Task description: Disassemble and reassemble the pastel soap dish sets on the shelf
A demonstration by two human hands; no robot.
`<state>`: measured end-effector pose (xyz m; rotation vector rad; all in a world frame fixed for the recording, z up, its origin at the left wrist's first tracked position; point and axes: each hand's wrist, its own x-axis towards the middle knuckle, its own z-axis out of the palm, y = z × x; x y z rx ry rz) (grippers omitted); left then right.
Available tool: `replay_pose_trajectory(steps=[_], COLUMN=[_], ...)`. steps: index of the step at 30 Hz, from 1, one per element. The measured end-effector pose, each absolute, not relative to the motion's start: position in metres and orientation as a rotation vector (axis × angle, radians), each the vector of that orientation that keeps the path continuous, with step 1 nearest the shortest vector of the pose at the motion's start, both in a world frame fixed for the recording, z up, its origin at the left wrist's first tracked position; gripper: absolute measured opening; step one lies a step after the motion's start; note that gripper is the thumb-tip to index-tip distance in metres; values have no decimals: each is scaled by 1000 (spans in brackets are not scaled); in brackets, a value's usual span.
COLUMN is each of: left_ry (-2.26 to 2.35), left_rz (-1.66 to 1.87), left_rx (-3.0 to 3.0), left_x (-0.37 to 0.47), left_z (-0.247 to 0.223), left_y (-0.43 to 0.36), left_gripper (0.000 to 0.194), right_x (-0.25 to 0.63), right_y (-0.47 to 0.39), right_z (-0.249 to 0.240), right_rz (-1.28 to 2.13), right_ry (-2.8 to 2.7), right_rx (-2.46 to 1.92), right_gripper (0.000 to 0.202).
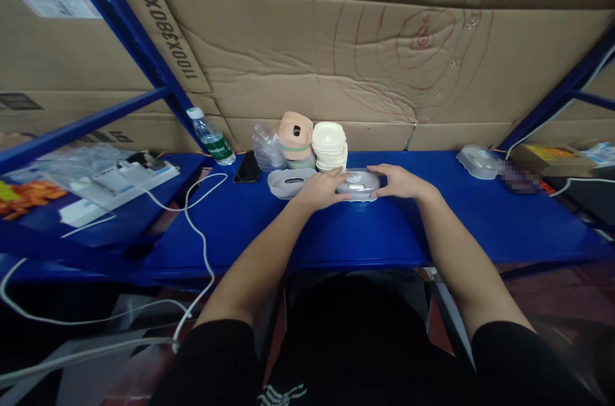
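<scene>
Near the middle of the blue table, a clear domed plastic container (358,187) lies flat between my two hands. My left hand (325,190) grips its left side, the fingers over the top edge and the thumb low in front. On the opposite side, my right hand (398,182) curves round the rim, fingers behind and thumb in front. Left of my left hand lies a pale grey plastic piece (283,184) with a dark slot. Behind are a stack of cream square dishes (329,143), peach slotted covers (296,132) and nested clear plastic lids (268,148).
At the back left stand a water bottle (214,140) and a black phone (246,168). White cables (204,246) trail from a power strip (120,191). Another clear domed container (478,162) sits at right, near a cardboard box (552,159). Cardboard (288,60) walls the back.
</scene>
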<state>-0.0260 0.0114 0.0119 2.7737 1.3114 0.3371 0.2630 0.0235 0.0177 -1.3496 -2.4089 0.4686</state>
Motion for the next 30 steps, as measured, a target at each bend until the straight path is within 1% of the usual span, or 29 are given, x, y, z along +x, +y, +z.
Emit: replay_pose_trajectory(steps=[5,11,14,18,21,23,27,30], left_ry=[1324,1322,1318,1291,1264,1249,1263,1279], left_rz=[323,313,309,322,328,336,376,438], left_rx=[2790,2816,2812,2818,2822,2825,2841,2844], left_x=[-24,-22,-23,-23,-23,-23,-23,-26], left_z=[17,20,19,17,17,17,19,21], left_y=[8,4,5,7,7,6,6,7], left_gripper=[71,69,68,69,68,67,66,64], right_x=[262,265,264,259,256,258,283,320], right_y=[24,28,28,24,23,25,32,36], right_z=[17,11,11,14,15,16,21,25], right_rz=[463,462,504,601,654,675,672,641], right_ry=[-2418,-2438,-2427,-2417,-2420,-2424,-2387,-2240], right_rx=[-1337,-1283,-1247,-1152,-1118,-1138,-1253,-1471], right_gripper=[92,104,106,98,83,77,76,73])
